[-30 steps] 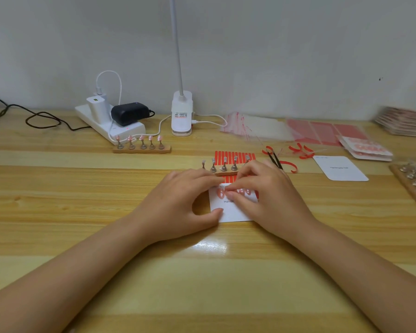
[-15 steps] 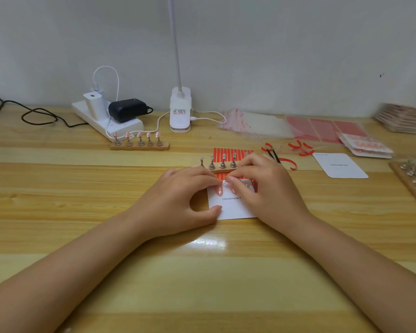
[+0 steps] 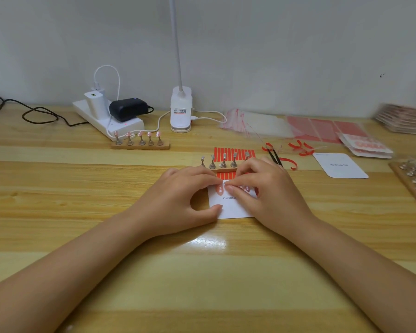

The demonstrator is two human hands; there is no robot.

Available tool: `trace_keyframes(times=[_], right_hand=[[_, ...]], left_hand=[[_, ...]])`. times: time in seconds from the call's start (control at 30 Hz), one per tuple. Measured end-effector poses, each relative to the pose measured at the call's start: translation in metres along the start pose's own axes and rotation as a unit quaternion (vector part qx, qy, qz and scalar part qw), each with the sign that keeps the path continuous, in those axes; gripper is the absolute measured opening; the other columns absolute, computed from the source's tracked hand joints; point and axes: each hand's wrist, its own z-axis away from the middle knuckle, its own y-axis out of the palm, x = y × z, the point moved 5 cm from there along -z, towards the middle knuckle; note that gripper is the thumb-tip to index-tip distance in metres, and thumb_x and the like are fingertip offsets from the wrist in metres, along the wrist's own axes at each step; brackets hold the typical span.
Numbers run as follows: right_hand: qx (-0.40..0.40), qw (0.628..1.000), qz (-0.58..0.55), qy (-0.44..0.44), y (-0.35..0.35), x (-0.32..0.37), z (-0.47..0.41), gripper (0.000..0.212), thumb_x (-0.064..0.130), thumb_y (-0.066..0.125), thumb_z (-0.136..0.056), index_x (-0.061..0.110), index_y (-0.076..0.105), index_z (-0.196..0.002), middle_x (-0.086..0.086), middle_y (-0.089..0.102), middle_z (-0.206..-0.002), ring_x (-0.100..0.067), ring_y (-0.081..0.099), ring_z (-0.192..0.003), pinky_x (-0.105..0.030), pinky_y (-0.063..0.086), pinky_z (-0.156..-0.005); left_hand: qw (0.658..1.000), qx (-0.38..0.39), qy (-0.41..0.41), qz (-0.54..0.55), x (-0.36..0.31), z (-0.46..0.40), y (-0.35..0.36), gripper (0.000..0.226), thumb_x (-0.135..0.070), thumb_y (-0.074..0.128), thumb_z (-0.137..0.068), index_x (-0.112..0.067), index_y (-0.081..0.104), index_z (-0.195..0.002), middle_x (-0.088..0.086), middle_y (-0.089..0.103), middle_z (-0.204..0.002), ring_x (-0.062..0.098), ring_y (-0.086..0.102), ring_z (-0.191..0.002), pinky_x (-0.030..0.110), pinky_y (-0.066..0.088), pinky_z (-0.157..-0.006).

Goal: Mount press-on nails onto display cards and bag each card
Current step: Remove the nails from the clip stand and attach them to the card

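Counter (image 3: 58,200) of pale wood carries everything we need within reach. The display card (image 3: 233,210) lies flat between both hands, so nails stick straight. Our left hand (image 3: 178,203) pins its edge with curled thumb and fingertips; our right hand (image 3: 267,191) presses a nail down. One pink nail (image 3: 219,189) already sits at the card's left.

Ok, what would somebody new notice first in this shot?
Two hands, the left hand and the right hand, meet over a white display card at the table's centre, pressing pink nails onto it. Behind them lies an orange-striped sheet.
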Motion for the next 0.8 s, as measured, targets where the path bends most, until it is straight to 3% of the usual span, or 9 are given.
trace_keyframes(times=[0.2, 0.37, 0.6, 0.7, 0.8], right_hand=[[0.023, 1.000, 0.020, 0.005, -0.001, 0.001, 0.000, 0.009, 0.021, 0.070, -0.081, 0.017, 0.076, -0.087, 0.004, 0.060, -0.083, -0.016, 0.048, -0.083, -0.025, 0.029, -0.074], [0.038, 0.998, 0.055, -0.004, -0.004, 0.009, 0.001, 0.011, 0.023, 0.067, -0.083, 0.017, 0.076, -0.087, 0.003, 0.060, -0.084, -0.015, 0.045, -0.083, -0.025, 0.024, -0.074], [0.009, 0.981, 0.176, -0.085, -0.006, 0.025, 0.008, 0.015, 0.018, 0.060, -0.077, 0.013, 0.074, -0.073, 0.000, 0.062, -0.083, -0.025, 0.057, -0.080, -0.035, 0.042, -0.073], [0.000, 0.984, 0.160, -0.080, -0.005, 0.023, 0.008, 0.015, 0.018, 0.060, -0.076, 0.014, 0.074, -0.073, 0.000, 0.062, -0.082, -0.025, 0.056, -0.079, -0.034, 0.040, -0.073], [-0.003, 0.997, 0.072, -0.003, -0.005, 0.012, 0.007, 0.016, 0.020, 0.061, -0.082, 0.016, 0.076, -0.080, 0.002, 0.058, -0.082, -0.020, 0.051, -0.083, -0.028, 0.028, -0.075]], left_hand=[[1.000, -0.005, -0.004, 0.005, 0.001, 0.000, 0.001, 0.051, -0.052, 0.051, -0.075, -0.028, 0.059, -0.119, -0.020, 0.054, -0.120, -0.004, 0.044, -0.116, 0.025, 0.029, -0.098], [1.000, -0.002, -0.003, -0.003, 0.002, 0.000, 0.002, 0.056, -0.058, 0.046, -0.074, -0.030, 0.057, -0.121, -0.021, 0.052, -0.122, -0.007, 0.040, -0.117, 0.018, 0.022, -0.090], [1.000, -0.003, -0.003, 0.005, 0.001, 0.000, 0.002, 0.062, -0.062, 0.039, -0.071, -0.030, 0.057, -0.121, -0.021, 0.053, -0.121, -0.006, 0.042, -0.116, 0.023, 0.028, -0.095], [1.000, -0.004, -0.004, 0.008, 0.001, 0.000, 0.001, 0.063, -0.062, 0.038, -0.070, -0.029, 0.057, -0.120, -0.020, 0.054, -0.120, -0.005, 0.043, -0.116, 0.024, 0.029, -0.095], [1.000, -0.002, -0.002, 0.007, 0.001, 0.000, 0.001, 0.063, -0.062, 0.039, -0.071, -0.029, 0.057, -0.121, -0.020, 0.054, -0.120, -0.005, 0.043, -0.115, 0.025, 0.030, -0.097]])
